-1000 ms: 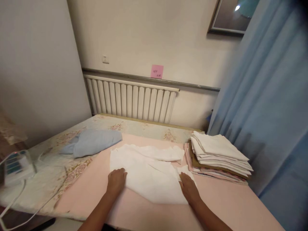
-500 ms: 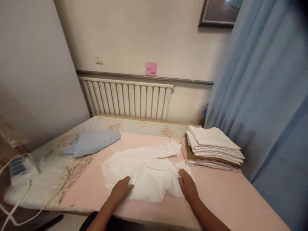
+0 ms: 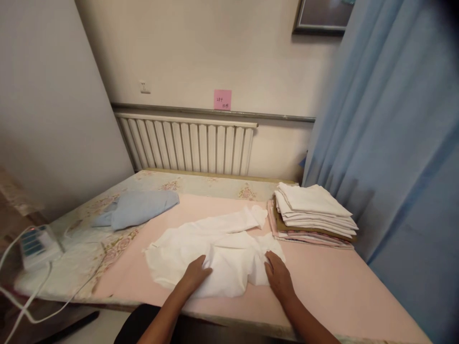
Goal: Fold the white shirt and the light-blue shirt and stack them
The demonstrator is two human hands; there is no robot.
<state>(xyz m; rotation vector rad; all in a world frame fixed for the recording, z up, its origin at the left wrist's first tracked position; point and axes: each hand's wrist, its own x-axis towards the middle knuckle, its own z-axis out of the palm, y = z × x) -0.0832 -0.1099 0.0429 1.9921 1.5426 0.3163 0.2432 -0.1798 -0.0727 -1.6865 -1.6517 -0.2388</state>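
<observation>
A white garment [image 3: 215,246] lies spread on the pink pad [image 3: 322,286] of the table. My left hand [image 3: 196,274] rests flat on its near middle, fingers stretched toward the right. My right hand [image 3: 278,278] lies flat on the garment's right near edge, fingers pointing away from me. Neither hand grips the cloth. A long sleeve or strip of the garment reaches toward the back right.
A stack of folded white, tan and pink cloths [image 3: 311,214] sits at the right. A crumpled light blue cloth [image 3: 138,209] lies at the back left. A small device with a white cable [image 3: 34,241] stands at the left edge. A radiator [image 3: 184,143] and a blue curtain [image 3: 390,143] border the table.
My left hand has slid to the right across the garment toward my right hand. The cloth has bunched and drawn nearer the table's front edge. The view has shifted slightly.
</observation>
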